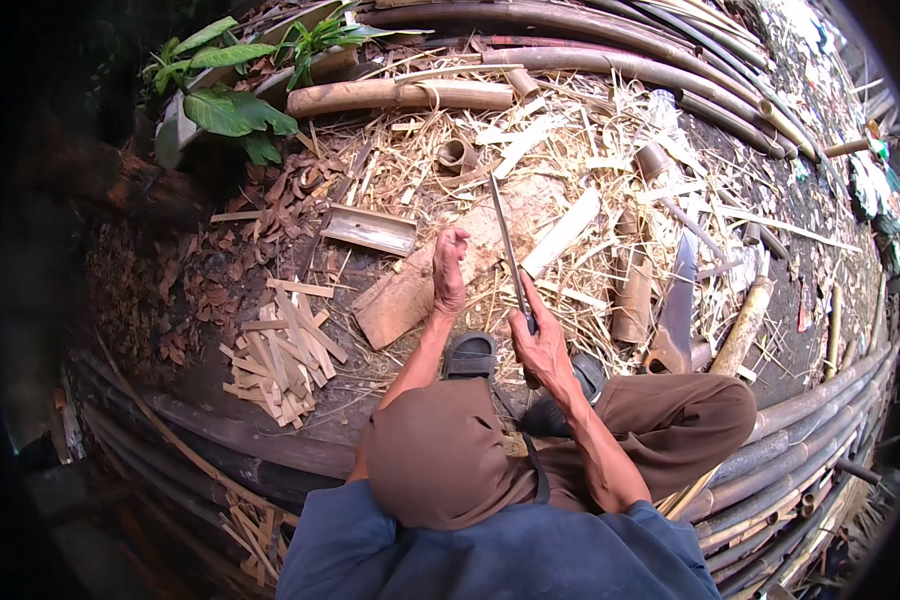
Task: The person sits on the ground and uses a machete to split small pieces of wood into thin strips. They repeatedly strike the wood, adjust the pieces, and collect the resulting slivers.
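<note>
- I see the left hand [449,276] raised, fingers loosely curled, ahead and left of the right hand [543,350].
- The right hand is closed in a grip.
- Below each hand, the left forearm [418,352] and right forearm [598,440] slant inward toward it.

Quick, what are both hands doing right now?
Left hand: open, loosely curled, nothing seen in it.
Right hand: closed, holding a long-bladed knife.
</note>
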The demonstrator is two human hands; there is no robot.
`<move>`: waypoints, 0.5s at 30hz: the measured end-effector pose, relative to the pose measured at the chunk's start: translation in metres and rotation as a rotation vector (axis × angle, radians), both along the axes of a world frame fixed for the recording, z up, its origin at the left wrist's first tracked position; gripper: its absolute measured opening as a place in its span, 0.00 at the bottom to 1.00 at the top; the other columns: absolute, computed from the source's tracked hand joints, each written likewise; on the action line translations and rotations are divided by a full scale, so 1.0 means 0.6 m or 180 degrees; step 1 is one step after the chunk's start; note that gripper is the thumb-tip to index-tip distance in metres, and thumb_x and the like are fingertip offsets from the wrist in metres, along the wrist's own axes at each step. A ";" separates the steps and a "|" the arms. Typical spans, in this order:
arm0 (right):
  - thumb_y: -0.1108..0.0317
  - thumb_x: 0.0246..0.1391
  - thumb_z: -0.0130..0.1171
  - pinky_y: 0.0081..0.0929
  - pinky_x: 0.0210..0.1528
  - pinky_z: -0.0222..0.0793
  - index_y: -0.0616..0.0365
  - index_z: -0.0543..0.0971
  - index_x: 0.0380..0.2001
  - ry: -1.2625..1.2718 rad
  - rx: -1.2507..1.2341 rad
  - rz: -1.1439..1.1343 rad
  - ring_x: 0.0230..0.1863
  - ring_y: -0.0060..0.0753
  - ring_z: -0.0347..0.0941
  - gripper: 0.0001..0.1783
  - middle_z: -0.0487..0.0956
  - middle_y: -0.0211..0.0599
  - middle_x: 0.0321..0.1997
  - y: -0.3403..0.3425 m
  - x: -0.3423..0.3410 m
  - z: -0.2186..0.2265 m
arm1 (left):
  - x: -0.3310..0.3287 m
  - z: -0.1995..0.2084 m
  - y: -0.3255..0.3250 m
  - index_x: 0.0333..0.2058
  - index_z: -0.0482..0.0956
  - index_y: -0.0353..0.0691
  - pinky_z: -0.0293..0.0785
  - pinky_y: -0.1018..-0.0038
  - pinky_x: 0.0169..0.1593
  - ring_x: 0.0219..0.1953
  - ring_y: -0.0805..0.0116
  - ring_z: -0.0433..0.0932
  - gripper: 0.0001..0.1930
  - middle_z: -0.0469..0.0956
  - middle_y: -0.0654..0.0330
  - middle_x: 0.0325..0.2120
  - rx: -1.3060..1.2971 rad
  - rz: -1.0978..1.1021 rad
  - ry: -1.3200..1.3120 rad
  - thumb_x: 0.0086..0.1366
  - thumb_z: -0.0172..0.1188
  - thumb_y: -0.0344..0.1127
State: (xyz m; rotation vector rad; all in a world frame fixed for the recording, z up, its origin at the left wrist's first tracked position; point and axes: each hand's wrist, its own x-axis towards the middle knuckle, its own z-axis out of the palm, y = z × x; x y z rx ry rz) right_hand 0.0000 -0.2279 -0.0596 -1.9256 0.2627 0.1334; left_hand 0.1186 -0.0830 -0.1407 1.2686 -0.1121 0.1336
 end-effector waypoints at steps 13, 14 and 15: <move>0.43 0.68 0.38 0.21 0.15 0.60 0.55 0.65 0.32 0.1190 0.2126 -0.0338 0.14 0.20 0.62 0.24 0.66 0.28 0.17 0.036 0.055 0.064 | -0.030 0.002 -0.019 0.28 0.65 0.39 0.56 0.75 0.30 0.26 0.76 0.55 0.19 0.57 0.67 0.21 0.0746 -0.0344 -0.0008 0.75 0.41 0.46; 0.43 0.68 0.38 0.21 0.15 0.61 0.55 0.65 0.32 0.1172 0.2129 -0.0355 0.14 0.20 0.62 0.24 0.66 0.28 0.17 0.036 0.055 0.062 | -0.031 0.008 -0.022 0.28 0.65 0.39 0.56 0.75 0.30 0.26 0.76 0.55 0.19 0.57 0.67 0.21 0.0712 -0.0366 -0.0024 0.75 0.41 0.45; 0.43 0.68 0.38 0.21 0.14 0.61 0.55 0.65 0.32 0.1154 0.2130 -0.0371 0.14 0.20 0.62 0.25 0.66 0.28 0.17 0.036 0.054 0.059 | -0.034 0.013 -0.026 0.28 0.64 0.39 0.55 0.76 0.30 0.26 0.77 0.54 0.17 0.56 0.68 0.21 0.0812 -0.0253 -0.0021 0.75 0.42 0.43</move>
